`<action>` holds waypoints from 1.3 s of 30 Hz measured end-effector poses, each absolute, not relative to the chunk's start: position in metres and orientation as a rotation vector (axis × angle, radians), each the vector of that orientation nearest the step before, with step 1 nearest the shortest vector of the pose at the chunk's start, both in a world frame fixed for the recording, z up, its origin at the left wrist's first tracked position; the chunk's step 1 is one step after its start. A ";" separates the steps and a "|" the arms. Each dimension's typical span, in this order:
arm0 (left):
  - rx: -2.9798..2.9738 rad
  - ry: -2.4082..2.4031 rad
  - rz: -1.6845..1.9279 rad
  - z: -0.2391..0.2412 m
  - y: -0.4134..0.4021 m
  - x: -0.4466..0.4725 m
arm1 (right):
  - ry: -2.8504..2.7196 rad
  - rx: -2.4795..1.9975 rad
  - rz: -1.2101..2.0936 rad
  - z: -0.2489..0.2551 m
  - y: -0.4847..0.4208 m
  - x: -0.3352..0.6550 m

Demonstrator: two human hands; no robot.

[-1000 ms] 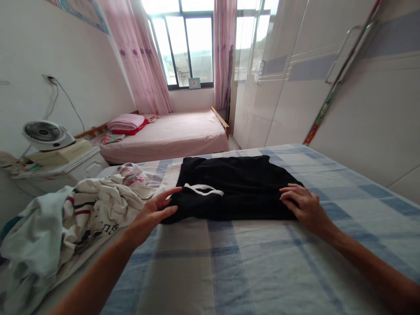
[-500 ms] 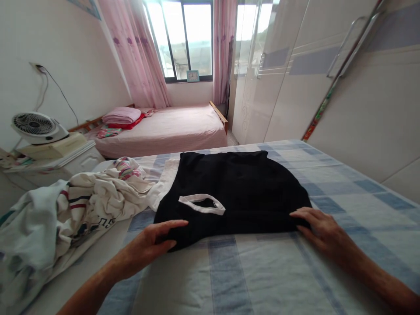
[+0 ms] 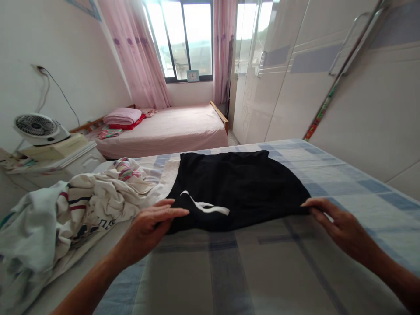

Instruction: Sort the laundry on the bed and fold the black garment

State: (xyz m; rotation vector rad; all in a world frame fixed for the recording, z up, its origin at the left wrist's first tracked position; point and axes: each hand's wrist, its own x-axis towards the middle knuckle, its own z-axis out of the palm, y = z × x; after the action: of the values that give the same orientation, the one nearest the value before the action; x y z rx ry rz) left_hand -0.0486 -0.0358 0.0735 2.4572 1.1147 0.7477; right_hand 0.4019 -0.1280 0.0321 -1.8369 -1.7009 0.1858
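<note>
A black garment (image 3: 239, 186) with a white-trimmed neck opening lies spread on the blue checked bedsheet (image 3: 249, 262). My left hand (image 3: 152, 222) grips its near left corner, fingers lying over the cloth. At the near right corner, my right hand (image 3: 337, 223) pinches the fabric between thumb and fingers. The near edge is raised a little off the sheet between my hands.
A heap of white and striped clothes (image 3: 78, 205) lies on the bed at the left, touching the black garment. Beyond are a white fan (image 3: 39, 128) on a bedside cabinet, a pink bed (image 3: 173, 127) under the window, and a wardrobe (image 3: 295, 83) along the right.
Both hands went from resting flat beside the garment to gripping its near corners. The garment slid toward me, and its near edge is now lifted, with the white neck trim folded flatter.
</note>
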 end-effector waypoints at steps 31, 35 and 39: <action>1.994 1.411 0.490 0.065 -0.051 -0.068 | -1.952 -2.004 0.149 0.023 -0.116 0.500; 1.861 1.510 0.654 0.062 -0.024 -0.077 | -1.893 -2.071 0.069 0.019 -0.112 0.511; 1.842 1.675 0.809 0.066 0.039 -0.077 | -1.801 -2.119 0.024 0.050 -0.061 0.497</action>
State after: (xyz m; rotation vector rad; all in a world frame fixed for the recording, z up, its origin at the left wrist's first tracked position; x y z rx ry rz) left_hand -0.0768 0.0388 0.0665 1.8417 1.6751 0.8093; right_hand 0.4972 -0.0609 0.0503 -2.1186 -1.8010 0.0240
